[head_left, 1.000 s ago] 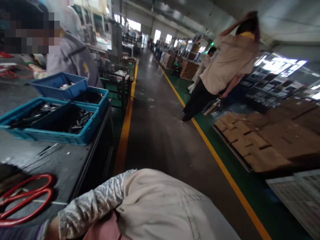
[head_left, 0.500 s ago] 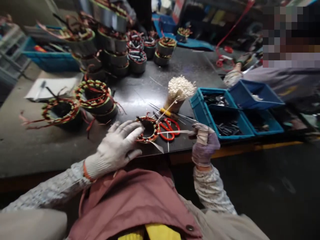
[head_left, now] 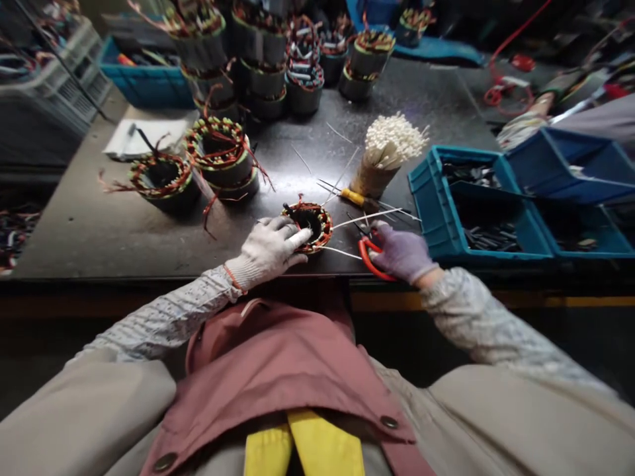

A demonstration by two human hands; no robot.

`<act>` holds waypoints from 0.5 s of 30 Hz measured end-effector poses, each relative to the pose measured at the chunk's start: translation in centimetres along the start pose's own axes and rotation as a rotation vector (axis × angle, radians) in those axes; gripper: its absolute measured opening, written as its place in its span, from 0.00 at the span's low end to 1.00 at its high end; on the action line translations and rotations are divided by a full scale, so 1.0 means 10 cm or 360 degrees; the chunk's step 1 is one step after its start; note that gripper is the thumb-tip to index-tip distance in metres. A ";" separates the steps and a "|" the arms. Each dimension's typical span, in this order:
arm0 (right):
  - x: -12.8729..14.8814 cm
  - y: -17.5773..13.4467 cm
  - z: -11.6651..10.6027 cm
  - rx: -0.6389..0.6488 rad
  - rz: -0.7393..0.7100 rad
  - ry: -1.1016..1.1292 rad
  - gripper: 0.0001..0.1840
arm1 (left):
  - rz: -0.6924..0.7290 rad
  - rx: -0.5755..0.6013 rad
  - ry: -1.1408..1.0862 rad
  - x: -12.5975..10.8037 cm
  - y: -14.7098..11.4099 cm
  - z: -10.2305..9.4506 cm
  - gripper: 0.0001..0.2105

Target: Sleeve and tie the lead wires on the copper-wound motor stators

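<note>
Currently, the wound stator [head_left: 326, 235] sits on the bench [head_left: 124, 246] near its front edge. The left hand [head_left: 272, 248] lies over the stator's left rim; whether it clamps cannot be told. The right hand [head_left: 401, 252] grasps red-handled scissors [head_left: 364, 252]. Expect a dense, stiff body with delicate windings [head_left: 328, 223]; grip the outer wall, not the rim.

Pink apron [head_left: 282, 377] — speckled grey sleeves [head_left: 159, 318] — white glove [head_left: 268, 250], purple glove [head_left: 405, 254].
</note>
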State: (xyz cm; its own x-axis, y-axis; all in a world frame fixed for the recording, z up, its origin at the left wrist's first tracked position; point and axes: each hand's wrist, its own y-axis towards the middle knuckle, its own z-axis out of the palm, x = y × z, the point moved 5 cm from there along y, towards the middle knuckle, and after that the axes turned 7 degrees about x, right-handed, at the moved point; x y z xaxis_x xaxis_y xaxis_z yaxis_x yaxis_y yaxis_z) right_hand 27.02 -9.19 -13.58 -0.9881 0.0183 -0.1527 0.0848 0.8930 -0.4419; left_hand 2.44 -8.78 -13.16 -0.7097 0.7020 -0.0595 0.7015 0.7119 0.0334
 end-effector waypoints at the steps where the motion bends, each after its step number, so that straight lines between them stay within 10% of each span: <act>1: 0.00 -0.12 0.09 -0.0121 -0.0089 0.0098 0.31 | -0.0008 -0.0032 -0.0020 0.00 -0.01 0.02 0.22; 7: 0.38 -0.69 0.39 -0.0791 -0.0536 0.0409 0.28 | 0.0021 -0.0136 -0.0090 0.02 -0.01 0.09 0.22; 15: 0.58 -0.61 0.20 -0.0647 -0.0523 0.0246 0.26 | 0.0010 -0.0168 -0.0188 0.02 -0.02 0.10 0.21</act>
State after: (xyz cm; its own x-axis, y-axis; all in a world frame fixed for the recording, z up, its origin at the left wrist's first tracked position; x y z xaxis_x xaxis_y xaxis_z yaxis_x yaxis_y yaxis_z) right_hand 20.98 -15.41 -13.51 -0.9642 -0.2525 0.0808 -0.2577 0.9642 -0.0624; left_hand 2.20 -8.80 -14.16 -0.6884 0.7037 -0.1757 0.6905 0.7100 0.1383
